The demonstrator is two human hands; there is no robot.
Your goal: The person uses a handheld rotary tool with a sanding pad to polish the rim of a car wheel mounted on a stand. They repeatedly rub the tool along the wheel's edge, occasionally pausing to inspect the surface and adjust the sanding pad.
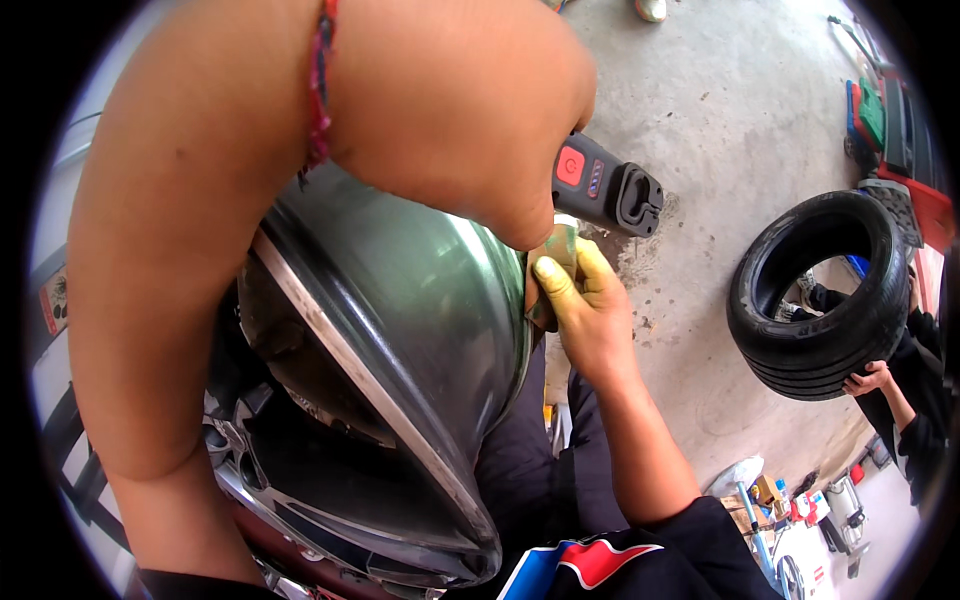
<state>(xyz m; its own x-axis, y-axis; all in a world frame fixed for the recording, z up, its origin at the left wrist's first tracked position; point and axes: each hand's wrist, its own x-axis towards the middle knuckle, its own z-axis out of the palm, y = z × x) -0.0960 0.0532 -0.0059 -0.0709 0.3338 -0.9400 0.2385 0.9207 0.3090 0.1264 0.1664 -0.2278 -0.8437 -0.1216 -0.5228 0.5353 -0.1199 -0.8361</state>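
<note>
A large car headlight (400, 270) with a glossy, dark green-tinted lens fills the middle of the view above my legs. My left arm arches over it from the lower left. My left hand (450, 110) is closed round a dark grey handheld device (598, 185) with a red power button and a looped end; its other end is hidden behind the hand. Just below, my right hand (590, 310) pinches a green-and-brown patterned strip (553, 262) between thumb and fingers, against the headlight's right edge. The fingers of my left hand are mostly hidden.
At the right, another person's hand (872, 379) supports a black tyre (820, 300). Red and green equipment (915, 150) stands at the far right. Boxes and bottles (780, 495) lie at the lower right. Stained concrete floor (720, 110) stretches beyond my hands.
</note>
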